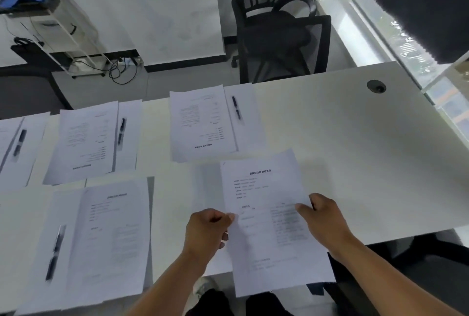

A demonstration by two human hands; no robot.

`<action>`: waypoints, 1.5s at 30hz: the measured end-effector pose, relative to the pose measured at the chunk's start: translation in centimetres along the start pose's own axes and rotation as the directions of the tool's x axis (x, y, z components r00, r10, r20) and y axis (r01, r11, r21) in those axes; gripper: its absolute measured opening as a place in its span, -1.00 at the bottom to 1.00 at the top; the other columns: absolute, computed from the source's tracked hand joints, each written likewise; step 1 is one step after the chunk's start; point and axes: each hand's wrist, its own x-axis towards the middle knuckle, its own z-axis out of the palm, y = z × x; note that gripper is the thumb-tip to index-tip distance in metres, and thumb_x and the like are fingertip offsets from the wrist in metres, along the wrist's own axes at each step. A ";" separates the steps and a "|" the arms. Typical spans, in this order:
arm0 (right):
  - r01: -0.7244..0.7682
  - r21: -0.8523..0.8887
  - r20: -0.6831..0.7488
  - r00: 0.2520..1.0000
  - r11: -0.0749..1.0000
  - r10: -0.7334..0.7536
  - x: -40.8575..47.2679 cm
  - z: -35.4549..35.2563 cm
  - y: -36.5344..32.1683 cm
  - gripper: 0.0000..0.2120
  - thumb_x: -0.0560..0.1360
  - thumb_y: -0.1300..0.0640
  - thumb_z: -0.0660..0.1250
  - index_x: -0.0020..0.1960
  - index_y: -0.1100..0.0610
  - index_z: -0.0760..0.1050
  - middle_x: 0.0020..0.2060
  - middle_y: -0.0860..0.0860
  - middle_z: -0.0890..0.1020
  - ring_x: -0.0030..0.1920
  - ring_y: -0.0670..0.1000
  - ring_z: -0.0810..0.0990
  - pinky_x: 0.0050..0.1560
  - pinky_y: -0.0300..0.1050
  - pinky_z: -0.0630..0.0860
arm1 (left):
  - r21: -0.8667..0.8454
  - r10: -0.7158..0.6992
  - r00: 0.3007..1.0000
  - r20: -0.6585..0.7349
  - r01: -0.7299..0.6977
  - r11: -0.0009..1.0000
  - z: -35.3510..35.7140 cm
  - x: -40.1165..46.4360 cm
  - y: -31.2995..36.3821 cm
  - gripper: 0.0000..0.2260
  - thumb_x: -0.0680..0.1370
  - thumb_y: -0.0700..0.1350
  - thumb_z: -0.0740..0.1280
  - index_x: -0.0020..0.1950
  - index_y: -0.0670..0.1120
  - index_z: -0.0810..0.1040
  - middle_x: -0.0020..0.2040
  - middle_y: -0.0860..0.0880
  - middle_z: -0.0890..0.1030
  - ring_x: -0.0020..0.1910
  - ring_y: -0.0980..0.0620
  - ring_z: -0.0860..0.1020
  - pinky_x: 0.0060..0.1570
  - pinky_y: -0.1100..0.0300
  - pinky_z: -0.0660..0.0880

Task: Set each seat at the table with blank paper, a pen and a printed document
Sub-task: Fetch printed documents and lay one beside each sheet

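A printed document (266,188) hangs over the near edge of the white table (355,150). My left hand (206,229) pinches its left edge and my right hand (323,216) grips its right edge. A blank sheet (206,183) seems to lie under it on the left. Across the table lies a set with a printed document (200,122), blank paper and a black pen (236,107). To the left are another far set with a pen (121,130), a near set with a document (111,232) and a pen (54,252), and a partly cut-off set with a pen (19,141).
A black mesh office chair (276,33) stands behind the far side of the table. A round cable hole (376,86) sits in the table's right part. A window runs along the right. A white cart (55,28) with cables stands by the back wall.
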 end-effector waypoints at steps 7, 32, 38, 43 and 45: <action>0.015 -0.072 -0.049 0.999 0.997 -0.018 2.3 -1.2 1.1 -0.61 0.64 0.11 0.35 -0.23 0.06 0.19 -0.37 -0.04 0.30 -0.35 -0.01 0.25 -0.29 -0.09 0.21 | 0.178 0.041 0.996 -0.081 -0.026 0.984 3.9 2.3 0.4 -0.57 0.56 0.08 0.52 -0.26 -0.21 0.50 -0.33 -0.18 0.62 -0.37 0.00 0.52 -0.26 0.09 0.53; 0.042 -0.366 -0.164 0.980 0.930 -0.108 5.6 1.1 2.1 -0.68 0.62 0.16 0.23 -0.25 0.05 0.19 -0.33 -0.04 0.37 -0.34 0.00 0.31 -0.32 -0.07 0.24 | 0.497 0.024 0.978 -0.208 0.085 0.864 6.9 6.4 0.0 -0.63 0.61 0.12 0.43 -0.31 -0.02 0.49 -0.40 0.05 0.57 -0.43 0.01 0.54 -0.36 0.21 0.37; 0.003 -0.397 -0.180 0.980 0.918 -0.081 6.2 1.4 2.6 -0.70 0.63 0.11 0.23 -0.23 0.07 0.23 -0.32 -0.02 0.41 -0.33 0.04 0.35 -0.32 -0.06 0.28 | 0.488 0.033 0.973 -0.230 0.086 0.868 6.6 6.2 0.0 -0.71 0.60 0.10 0.39 -0.23 -0.04 0.53 -0.37 0.05 0.60 -0.39 0.00 0.57 -0.37 0.20 0.37; 0.015 -0.418 -0.182 0.978 0.908 -0.100 6.4 1.8 2.7 -0.73 0.63 0.08 0.23 -0.21 0.10 0.29 -0.30 0.00 0.45 -0.32 0.06 0.40 -0.31 -0.06 0.31 | 0.496 0.033 0.971 -0.236 0.091 0.863 5.9 6.0 -0.1 -0.66 0.59 0.02 0.38 -0.36 -0.03 0.45 -0.51 0.10 0.45 -0.53 0.04 0.42 -0.41 0.24 0.33; 0.014 -0.421 -0.184 0.978 0.907 -0.100 6.4 1.9 2.8 -0.76 0.63 0.06 0.23 -0.18 0.10 0.31 -0.27 0.01 0.48 -0.29 0.06 0.43 -0.30 -0.05 0.33 | 0.500 0.036 0.972 -0.232 0.087 0.862 5.8 5.9 0.0 -0.62 0.59 -0.01 0.37 -0.40 -0.04 0.41 -0.54 0.09 0.42 -0.56 0.04 0.38 -0.43 0.25 0.31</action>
